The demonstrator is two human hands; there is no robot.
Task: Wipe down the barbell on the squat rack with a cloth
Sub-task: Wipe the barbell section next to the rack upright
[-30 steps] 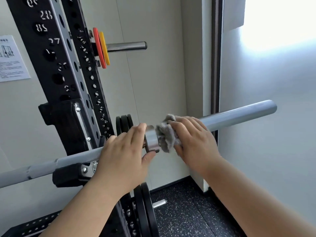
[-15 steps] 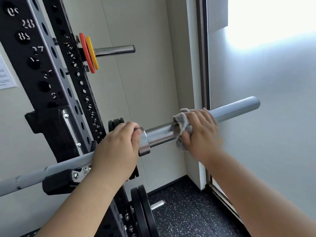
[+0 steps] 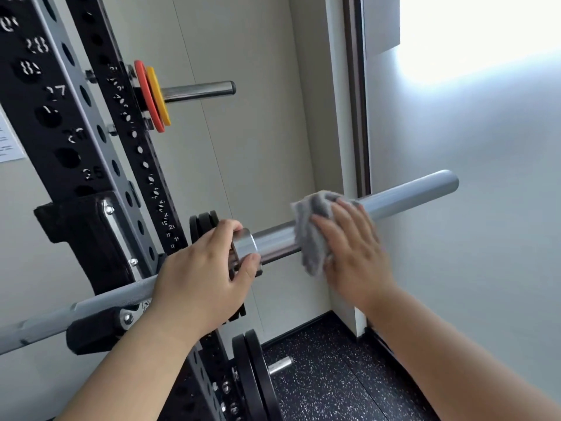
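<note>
From where I stand, the grey steel barbell (image 3: pixel 406 196) lies across the black squat rack (image 3: pixel 60 132), its thin shaft cradled in a black padded hook (image 3: pixel 88 232) bolted to the numbered upright, and its thick sleeve sticking out to the right towards the pale wall. The person's left hand (image 3: pixel 203 281) grips the bar at the shiny collar where shaft meets sleeve, with the fingers curled over the top and the thumb tucked up underneath. The right hand (image 3: pixel 355 253) is further out along the sleeve and holds a crumpled grey terry cloth (image 3: pixel 309 232) against the metal. Its fingers bend over the top of the sleeve with the cloth beneath them, and a loose fold hangs below the bar. I cannot see the thumb. Up on the rack, a thin red plate and yellow plate (image 3: pixel 151 95) sit at the base of a chrome storage peg (image 3: pixel 200 89). Low down, two black weight plates (image 3: pixel 255 378) hang on another short peg, above a black speckled rubber floor (image 3: pixel 328 375). A white printed notice (image 3: pixel 9 141) is stuck on the wall at the far left.
</note>
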